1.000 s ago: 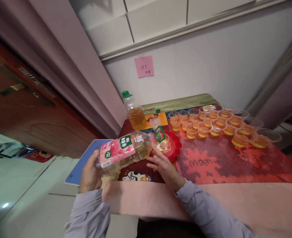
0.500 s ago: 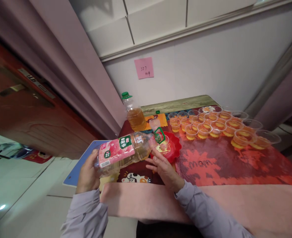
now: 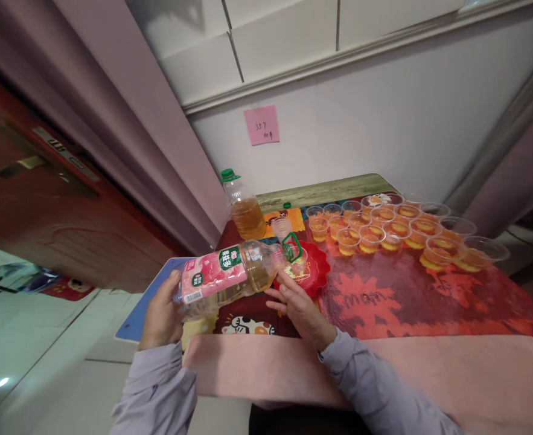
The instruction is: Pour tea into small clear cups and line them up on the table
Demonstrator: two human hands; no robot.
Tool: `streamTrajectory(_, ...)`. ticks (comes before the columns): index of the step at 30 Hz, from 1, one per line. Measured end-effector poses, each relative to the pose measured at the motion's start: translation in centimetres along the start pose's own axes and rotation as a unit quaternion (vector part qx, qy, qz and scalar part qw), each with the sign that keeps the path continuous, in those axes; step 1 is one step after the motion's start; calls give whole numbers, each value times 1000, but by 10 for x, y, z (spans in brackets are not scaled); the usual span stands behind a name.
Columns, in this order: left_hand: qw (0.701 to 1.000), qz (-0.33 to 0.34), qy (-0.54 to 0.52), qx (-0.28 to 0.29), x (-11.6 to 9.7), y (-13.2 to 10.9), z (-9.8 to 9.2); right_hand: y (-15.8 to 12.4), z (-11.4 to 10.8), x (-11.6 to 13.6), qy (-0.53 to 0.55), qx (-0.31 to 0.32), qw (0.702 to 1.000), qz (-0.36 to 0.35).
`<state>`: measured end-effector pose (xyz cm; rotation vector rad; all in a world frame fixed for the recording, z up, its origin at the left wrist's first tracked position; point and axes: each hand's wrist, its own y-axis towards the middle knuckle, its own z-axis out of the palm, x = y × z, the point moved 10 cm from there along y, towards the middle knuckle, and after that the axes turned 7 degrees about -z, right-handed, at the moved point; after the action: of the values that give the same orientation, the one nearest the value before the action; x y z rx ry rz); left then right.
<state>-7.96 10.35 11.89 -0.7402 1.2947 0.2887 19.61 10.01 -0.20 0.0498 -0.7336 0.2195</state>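
My left hand [image 3: 161,314] is wrapped round the base end of a large clear juice bottle [image 3: 216,275] with a pink and green label. The bottle lies tilted nearly level, its neck toward the right, and holds pale yellow juice. A green carry ring [image 3: 292,247] hangs round the neck. Under the mouth stands a clear plastic cup [image 3: 299,266] in a red scalloped dish [image 3: 323,275], partly hidden by the neck. My right hand [image 3: 300,308] has its fingers stretched out and apart under the bottle's shoulder; whether they touch the bottle I cannot tell.
A capped jug of amber liquid [image 3: 247,214] stands behind the bottle, near a stack of clear cups [image 3: 281,228] and a loose green cap [image 3: 287,205]. Several filled cups [image 3: 371,237] stand in rows at the right. A pink cloth [image 3: 266,365] covers the table's front edge.
Almost nothing differs. The view has shifted very slightly, and both hands and the tilted bottle keep their places.
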Motion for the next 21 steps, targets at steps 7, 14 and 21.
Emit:
streamTrajectory(7,1000,-3,11,14,0,3,1,0,1,1,2,-1,1000,0)
streamTrajectory(14,1000,-1,3,11,0,3,2,-1,2,2,3,7,1000,0)
streamTrajectory(21,1000,-4,11,13,0,4,0,-3,6,8,-5,8,1000,1)
